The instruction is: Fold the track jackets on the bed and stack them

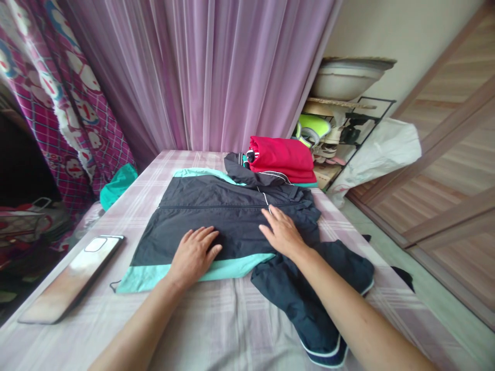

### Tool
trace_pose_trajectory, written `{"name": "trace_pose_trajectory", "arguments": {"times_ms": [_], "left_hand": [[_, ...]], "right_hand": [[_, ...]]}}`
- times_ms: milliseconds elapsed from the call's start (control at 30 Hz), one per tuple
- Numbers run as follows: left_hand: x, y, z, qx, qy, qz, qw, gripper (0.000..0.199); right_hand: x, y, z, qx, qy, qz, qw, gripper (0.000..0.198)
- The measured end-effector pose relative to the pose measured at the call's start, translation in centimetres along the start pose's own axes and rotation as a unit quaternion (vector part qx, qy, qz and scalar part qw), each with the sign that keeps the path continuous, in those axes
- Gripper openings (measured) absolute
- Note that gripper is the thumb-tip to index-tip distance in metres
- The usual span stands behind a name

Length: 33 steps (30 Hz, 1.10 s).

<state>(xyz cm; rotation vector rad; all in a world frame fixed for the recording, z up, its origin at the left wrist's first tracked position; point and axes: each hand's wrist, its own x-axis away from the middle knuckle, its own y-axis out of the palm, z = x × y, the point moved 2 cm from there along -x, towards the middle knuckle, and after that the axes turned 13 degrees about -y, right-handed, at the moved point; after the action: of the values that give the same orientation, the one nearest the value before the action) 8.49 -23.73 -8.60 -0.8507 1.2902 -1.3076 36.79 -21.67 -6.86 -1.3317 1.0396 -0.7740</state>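
A dark zip-up jacket (pixel 185 221) with mint-green side panels lies spread on the table, its hem to the left and its zip running across. One sleeve (pixel 297 299) with white trim at the cuff hangs toward me at the lower right. My left hand (pixel 197 252) rests flat, fingers spread, on the jacket near the closer mint panel. Farther right, my right hand (pixel 280 229) lies over the upper front of the jacket, fingers apart, near the zip and white piping. Neither hand grips anything. The jacket's far sleeve reaches toward the folded clothes behind it.
Folded red clothes (pixel 284 157) are stacked at the table's far edge. A phone (pixel 77 278) lies face down on the checked tablecloth (pixel 216 330) at left. Beyond stand a purple curtain (pixel 232 72), a rack holding a basin (pixel 344 80), and a wooden door (pixel 444 154).
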Motion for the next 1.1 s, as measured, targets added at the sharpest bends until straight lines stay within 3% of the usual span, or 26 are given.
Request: {"name": "trace_pose_trajectory", "arguments": {"times_ms": [100,200,333,467,733,867,967,1100], "left_hand": [[0.6,1.9,1.3,-0.001,0.041,-0.003,0.999,0.055],[0.6,2.4,0.9,-0.008,0.040,0.003,0.999,0.061],[0.4,2.1,0.6,-0.016,0.034,-0.011,0.999,0.063],[0.5,2.0,0.9,-0.014,0.029,-0.012,0.999,0.061],[0.6,1.6,1.2,-0.011,0.023,-0.021,0.999,0.061],[0.6,1.3,1.4,-0.006,0.014,-0.041,0.999,0.062],[0.6,1.3,1.4,-0.001,0.011,-0.041,0.999,0.062],[0.6,1.6,1.3,-0.005,0.011,-0.039,0.999,0.061]], "right_hand": [[0.5,2.0,-2.5,-0.054,-0.091,-0.031,0.994,0.055],[2.0,3.2,-2.5,-0.095,-0.133,-0.037,0.986,0.057],[4.0,2.3,-0.9,-0.213,-0.190,-0.037,0.958,0.050],[5.5,1.2,0.1,-0.305,-0.215,-0.082,0.924,0.047],[6.2,0.1,-2.5,-0.231,-0.236,-0.118,0.937,0.044],[6.3,-0.5,-4.0,-0.211,-0.273,-0.086,0.935,0.017],[6.5,-0.3,-3.6,-0.288,-0.258,-0.035,0.921,0.023],[7.2,0.0,-1.2,-0.490,-0.149,-0.011,0.859,0.040]]}}
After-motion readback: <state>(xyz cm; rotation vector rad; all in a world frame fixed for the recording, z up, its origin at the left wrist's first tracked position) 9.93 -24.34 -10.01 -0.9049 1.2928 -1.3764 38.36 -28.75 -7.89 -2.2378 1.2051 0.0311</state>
